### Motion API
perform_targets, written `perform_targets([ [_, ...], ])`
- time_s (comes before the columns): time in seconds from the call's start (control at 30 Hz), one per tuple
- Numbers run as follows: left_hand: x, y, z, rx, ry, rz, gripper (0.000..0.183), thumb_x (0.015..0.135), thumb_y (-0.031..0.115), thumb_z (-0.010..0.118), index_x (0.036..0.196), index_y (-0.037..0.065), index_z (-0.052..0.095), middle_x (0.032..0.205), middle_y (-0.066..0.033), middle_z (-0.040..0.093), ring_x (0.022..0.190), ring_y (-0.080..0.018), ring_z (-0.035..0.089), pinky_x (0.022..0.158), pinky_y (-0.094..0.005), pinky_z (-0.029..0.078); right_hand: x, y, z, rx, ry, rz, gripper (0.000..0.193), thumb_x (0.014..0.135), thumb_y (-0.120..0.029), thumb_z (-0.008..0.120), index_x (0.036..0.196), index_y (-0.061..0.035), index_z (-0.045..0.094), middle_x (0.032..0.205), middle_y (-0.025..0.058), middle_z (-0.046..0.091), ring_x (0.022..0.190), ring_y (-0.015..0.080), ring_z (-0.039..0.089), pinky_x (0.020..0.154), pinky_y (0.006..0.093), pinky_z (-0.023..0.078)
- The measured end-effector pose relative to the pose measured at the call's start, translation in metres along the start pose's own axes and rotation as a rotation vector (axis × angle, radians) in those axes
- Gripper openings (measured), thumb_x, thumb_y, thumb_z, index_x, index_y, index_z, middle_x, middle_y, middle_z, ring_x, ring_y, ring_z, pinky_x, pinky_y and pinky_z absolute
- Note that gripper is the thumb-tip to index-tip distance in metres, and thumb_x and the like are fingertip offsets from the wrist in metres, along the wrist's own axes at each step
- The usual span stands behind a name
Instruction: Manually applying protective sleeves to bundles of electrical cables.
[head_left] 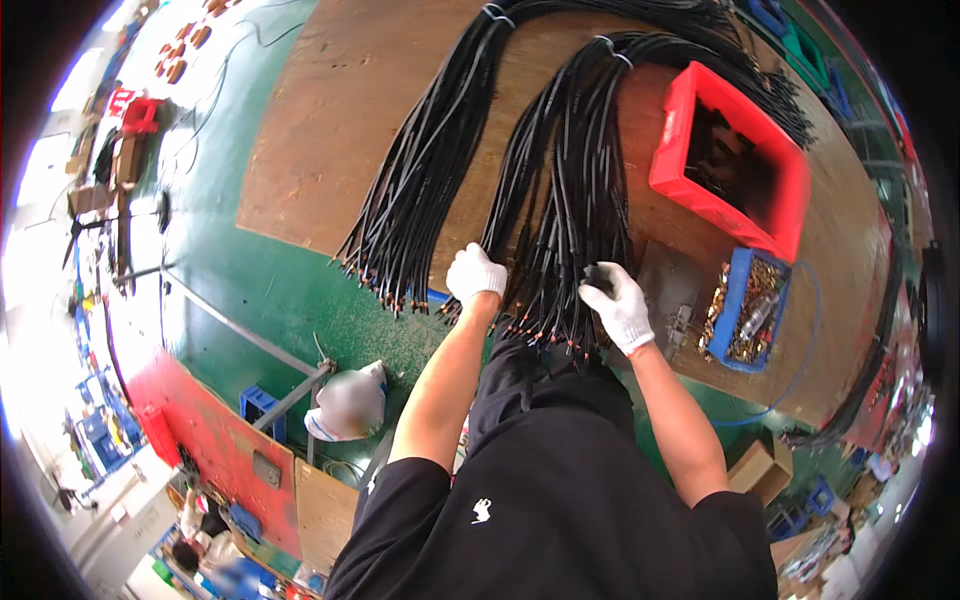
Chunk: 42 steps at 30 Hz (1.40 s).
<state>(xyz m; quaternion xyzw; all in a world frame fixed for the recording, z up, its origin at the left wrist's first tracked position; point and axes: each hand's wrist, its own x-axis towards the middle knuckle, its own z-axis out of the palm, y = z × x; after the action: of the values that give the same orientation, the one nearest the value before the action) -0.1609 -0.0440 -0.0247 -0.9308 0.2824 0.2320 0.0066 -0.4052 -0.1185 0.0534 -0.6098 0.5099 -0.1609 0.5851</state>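
Two thick bundles of black cables lie on the brown table, a left bundle (430,170) and a right bundle (570,170), their stripped ends fanned toward me with coppery and coloured tips. My left hand (475,272), in a white glove, is closed at the left edge of the right bundle, around black cables whose ends show just below it. My right hand (617,305), also gloved, is closed at the bundle's right side. A small black piece (598,273) shows between its thumb and fingers; its exact kind is hard to make out.
On the table (310,150) to the right stand a red crate (672,172) with dark parts and a blue bin (727,347) of small brassy metal pieces. White ties (497,14) bind the bundles. A cardboard box (762,468) stands lower right; a metal frame (240,325) stands left.
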Motion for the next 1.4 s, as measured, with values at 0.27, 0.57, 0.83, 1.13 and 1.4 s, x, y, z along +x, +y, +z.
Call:
perform_targets([
  [0.27,0.033,-0.03,-0.031,-0.425,-0.471,0.028,0.039,0.075,0.018,0.077,0.109,-0.002,0.072,0.098,-0.0197,0.077,0.096,-0.0341,0.076,0.086,-0.0439,0.058,0.0,0.004,0.012,-0.055,-0.07,0.011,0.04,0.088,-0.016,0.081,0.123,-0.0035,0.065,0.105,0.0091,0.075,0.098,0.0167,0.071,0.093,0.0327,0.055],
  [0.57,0.014,-0.006,-0.082,-1.012,-1.188,-0.194,0.02,0.082,0.009,0.075,0.099,-0.001,0.076,0.084,-0.0126,0.074,0.066,-0.0235,0.072,0.061,-0.0383,0.061,-0.034,0.002,0.052,0.046,-0.389,0.17,0.045,0.093,-0.025,0.076,0.129,-0.0004,0.066,0.117,0.0152,0.073,0.109,0.0205,0.069,0.1,0.035,0.053],
  [0.83,0.004,0.001,-0.07,-1.032,-1.08,-0.219,0.021,0.078,0.004,0.077,0.097,-0.003,0.072,0.084,-0.0153,0.074,0.066,-0.0271,0.073,0.063,-0.0418,0.062,-0.066,-0.008,0.075,0.001,-0.584,0.259,0.045,0.09,-0.022,0.081,0.127,0.0006,0.067,0.116,0.0093,0.074,0.107,0.0165,0.068,0.1,0.0334,0.053],
  [1.13,-0.01,0.006,-0.052,-1.081,-0.86,-0.194,0.027,0.079,0.002,0.077,0.104,-0.003,0.07,0.085,-0.0126,0.073,0.062,-0.0238,0.07,0.054,-0.0384,0.058,-0.073,-0.02,0.076,-0.091,-0.617,0.266,0.051,0.089,-0.026,0.082,0.127,0.0038,0.067,0.117,0.012,0.074,0.109,0.0189,0.069,0.102,0.0338,0.053],
  [1.4,-0.02,0.012,-0.056,-1.115,-0.811,-0.193,0.026,0.079,0.0,0.075,0.104,-0.004,0.071,0.088,-0.013,0.074,0.065,-0.0227,0.071,0.058,-0.0377,0.059,-0.072,-0.025,0.081,0.432,-0.654,0.683,0.045,0.093,-0.025,0.079,0.126,0.0032,0.068,0.099,0.005,0.073,0.069,0.0108,0.065,0.057,0.0275,0.052],
])
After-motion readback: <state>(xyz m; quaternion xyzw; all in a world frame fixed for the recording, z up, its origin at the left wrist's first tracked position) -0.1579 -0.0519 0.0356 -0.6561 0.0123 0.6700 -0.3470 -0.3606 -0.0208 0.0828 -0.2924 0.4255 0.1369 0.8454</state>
